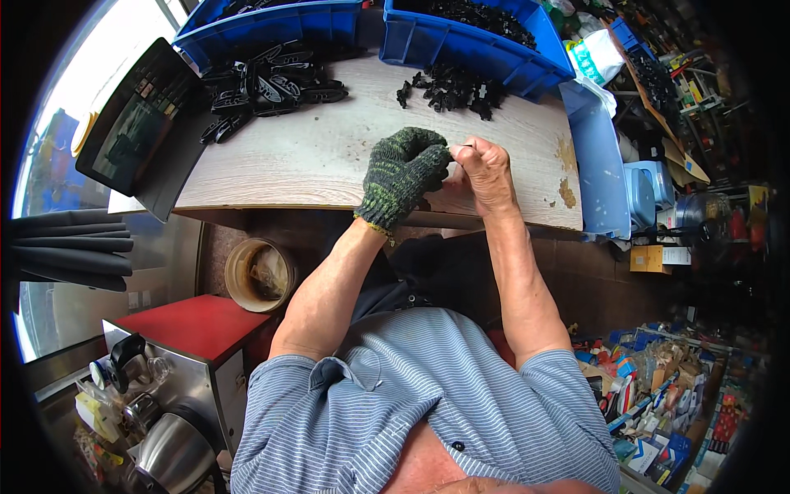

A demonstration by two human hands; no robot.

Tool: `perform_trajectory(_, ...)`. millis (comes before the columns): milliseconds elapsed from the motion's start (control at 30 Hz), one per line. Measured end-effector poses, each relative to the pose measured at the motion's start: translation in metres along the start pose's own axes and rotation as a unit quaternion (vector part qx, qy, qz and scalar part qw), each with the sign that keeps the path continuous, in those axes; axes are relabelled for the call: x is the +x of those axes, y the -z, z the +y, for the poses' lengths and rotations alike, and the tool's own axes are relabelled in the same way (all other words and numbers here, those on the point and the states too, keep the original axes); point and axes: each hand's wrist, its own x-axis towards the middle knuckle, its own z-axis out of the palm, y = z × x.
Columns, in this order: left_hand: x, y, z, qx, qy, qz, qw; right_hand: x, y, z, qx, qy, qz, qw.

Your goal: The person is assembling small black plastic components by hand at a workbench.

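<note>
From the head camera, both forearms rise from the lower edge and meet over the near edge of a pale wooden table point(329, 156); the elbows are bent and spread, the wrists converging at the middle.

The left hand point(403, 173) wears a dark green knitted glove; its fingers are curled tight into a fist-like grip, the knuckles turned up and the thumb side facing the other hand; whatever it encloses is hidden by the glove, so I cannot tell what it holds.

The right hand point(485, 169) is bare; its fingers are drawn together, with thumb and forefinger pinching a small thin dark piece point(465, 147) right at the glove's edge; the two hands touch; the piece is too small to tell its shape.

Beyond the hands lies a loose heap of small black parts point(453, 89) on the table, well apart from the fingers; just behind it stands a blue bin point(461, 45) filled with more dark parts; to the left, a pile of larger black looped pieces point(263, 90) spreads before a second blue bin point(263, 25); a dark flat tray point(136, 132) leans at the table's left end.

Below the table sit a round beige bucket point(259, 274) and a red-topped metal cabinet point(193, 325); the person's striped blue shirt point(411, 412) fills the lower middle.
</note>
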Motion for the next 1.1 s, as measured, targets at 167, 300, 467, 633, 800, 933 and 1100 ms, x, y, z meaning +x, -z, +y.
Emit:
perform_trajectory(167,0.011,0.007,-0.009,0.082,-0.085,-0.012,0.993,0.003,0.015,0.006,0.004,0.018,0.0,1.0)
perform_trajectory(300,0.042,0.033,0.008,0.463,-0.367,0.112,0.799,-0.005,0.009,-0.005,0.118,-0.017,0.06,0.991)
perform_trajectory(467,0.09,0.055,0.018,0.705,-0.314,0.051,0.635,-0.003,0.041,-0.002,0.157,-0.037,0.154,0.975)
perform_trajectory(633,0.091,0.058,0.02,0.685,-0.326,0.002,0.651,-0.002,0.099,-0.013,0.171,-0.051,0.341,0.923)
perform_trajectory(800,0.089,0.059,0.011,0.675,-0.373,0.02,0.637,-0.006,0.129,-0.017,0.188,-0.029,0.402,0.896)
perform_trajectory(933,0.083,0.056,0.008,0.674,-0.348,0.005,0.652,-0.003,0.11,-0.01,0.158,-0.044,0.36,0.918)
perform_trajectory(1100,0.055,0.042,0.008,0.112,-0.051,-0.009,0.992,-0.003,0.054,-0.002,0.141,-0.038,0.184,0.972)
